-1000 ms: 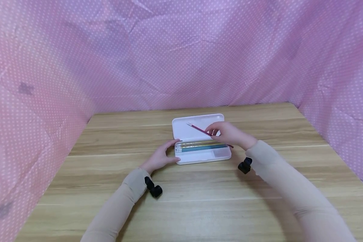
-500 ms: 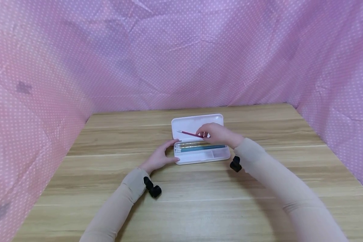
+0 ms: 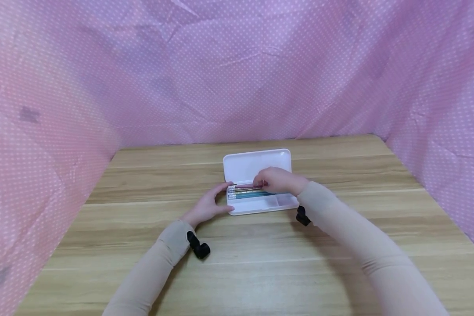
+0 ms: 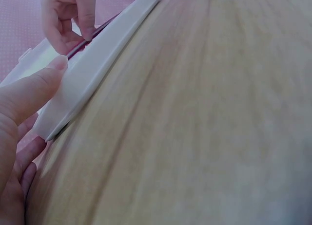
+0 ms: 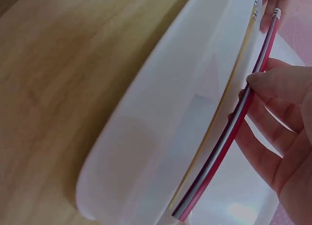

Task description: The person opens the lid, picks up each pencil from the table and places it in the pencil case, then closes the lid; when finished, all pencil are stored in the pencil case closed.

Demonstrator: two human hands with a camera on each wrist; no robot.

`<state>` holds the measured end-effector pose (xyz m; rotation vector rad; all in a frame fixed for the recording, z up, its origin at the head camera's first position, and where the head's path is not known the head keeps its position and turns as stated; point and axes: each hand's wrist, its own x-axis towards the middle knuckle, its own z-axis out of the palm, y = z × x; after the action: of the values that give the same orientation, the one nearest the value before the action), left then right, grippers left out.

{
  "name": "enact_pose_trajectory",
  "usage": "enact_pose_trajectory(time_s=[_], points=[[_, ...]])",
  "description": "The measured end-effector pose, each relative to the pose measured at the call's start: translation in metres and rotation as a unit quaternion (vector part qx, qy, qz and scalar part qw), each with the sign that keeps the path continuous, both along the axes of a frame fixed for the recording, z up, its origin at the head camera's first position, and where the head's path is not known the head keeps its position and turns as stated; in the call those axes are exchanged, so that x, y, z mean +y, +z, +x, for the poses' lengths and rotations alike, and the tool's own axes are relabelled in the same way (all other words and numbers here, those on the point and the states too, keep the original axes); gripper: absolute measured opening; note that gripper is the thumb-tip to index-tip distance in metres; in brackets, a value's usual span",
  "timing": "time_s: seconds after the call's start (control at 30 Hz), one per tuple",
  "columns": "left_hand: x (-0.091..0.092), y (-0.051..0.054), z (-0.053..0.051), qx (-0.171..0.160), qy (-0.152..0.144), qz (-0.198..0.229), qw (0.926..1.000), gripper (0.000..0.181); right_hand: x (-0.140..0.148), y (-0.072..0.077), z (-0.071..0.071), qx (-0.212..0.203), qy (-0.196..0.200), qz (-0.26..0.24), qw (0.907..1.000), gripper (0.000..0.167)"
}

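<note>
A white pencil case (image 3: 256, 206) lies with its lid (image 3: 241, 166) raised at the back. My left hand (image 3: 205, 207) holds its left end, thumb at the front corner and a finger at the back; in the left wrist view the thumb (image 4: 41, 84) lies on the rim. My right hand (image 3: 280, 180) pinches a dark red pencil (image 5: 204, 174) between thumb and fingers, low over the back of the case. Gold and teal pencils (image 3: 246, 195) lie inside, eraser ends to the left. The right hand hides their other ends in the head view.
The case stands on a wood-grain table (image 3: 237, 263) near its far side. A pink dotted cloth (image 3: 237, 79) hangs behind and at both sides. A small divided compartment (image 3: 285, 200) is at the case's front right.
My right hand has moved left and down with the red pencil, which has gone from slanting above the case to lying nearly level with the other pencils. The left hand keeps its place.
</note>
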<state>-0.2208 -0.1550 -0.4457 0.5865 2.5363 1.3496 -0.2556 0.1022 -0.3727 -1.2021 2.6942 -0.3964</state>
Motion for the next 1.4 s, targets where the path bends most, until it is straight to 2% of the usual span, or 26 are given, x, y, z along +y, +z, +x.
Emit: enact_pose_trajectory(time_s=[0.4,0.57,0.97,1.17,1.4], points=[[-0.003,0.002,-0.003,-0.001,-0.004,-0.011,0.9999,0.077,-0.01,-0.004,-0.004,0.027,0.008,0.047,0.9985,0.024],[-0.003,0.002,-0.005,0.004,-0.01,-0.002,0.9999,0.077,-0.009,-0.006,-0.007,0.038,0.008,0.038,0.9985,0.022],[-0.004,0.001,-0.005,0.013,-0.016,0.003,0.9998,0.076,-0.002,-0.009,-0.008,0.019,-0.012,0.019,0.9996,0.018],[-0.002,0.002,-0.004,0.02,-0.016,-0.001,0.9997,0.075,0.001,-0.004,-0.007,0.012,-0.025,0.01,0.9996,0.019],[-0.002,0.004,-0.003,0.008,-0.01,-0.005,0.9999,0.075,0.004,0.008,-0.008,0.018,-0.049,-0.007,0.9986,0.021]])
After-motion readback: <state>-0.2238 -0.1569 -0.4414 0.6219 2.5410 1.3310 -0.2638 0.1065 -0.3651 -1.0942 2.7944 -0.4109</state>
